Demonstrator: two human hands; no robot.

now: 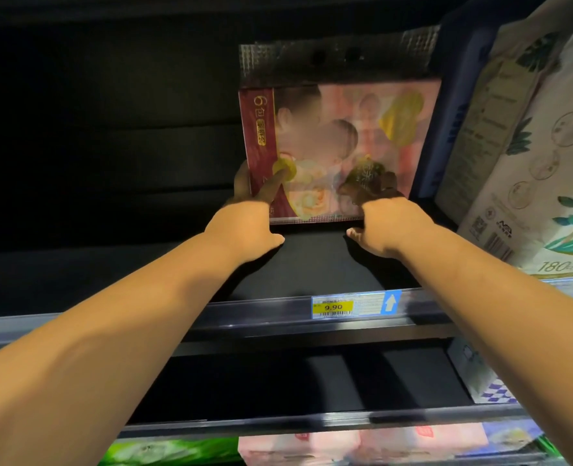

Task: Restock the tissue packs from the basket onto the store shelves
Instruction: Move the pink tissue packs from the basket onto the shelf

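A pink and red tissue pack (342, 129) with a dark handle flap on top stands upright deep on the dark shelf (312, 264). My left hand (248, 220) grips its lower left corner, fingers round the side edge and one finger on the front. The fingers of my right hand (379, 220) press against the lower front of the pack, with the thumb spread out below. No basket is in view.
A dark blue pack (453, 112) and tall white leaf-printed packs (530, 163) stand right of the tissue pack. A 9.90 price tag (333, 307) sits on the shelf rail. On the shelf below is a white pack (480, 375). Lower still lie pink packs (345, 445) and green packs (164, 452).
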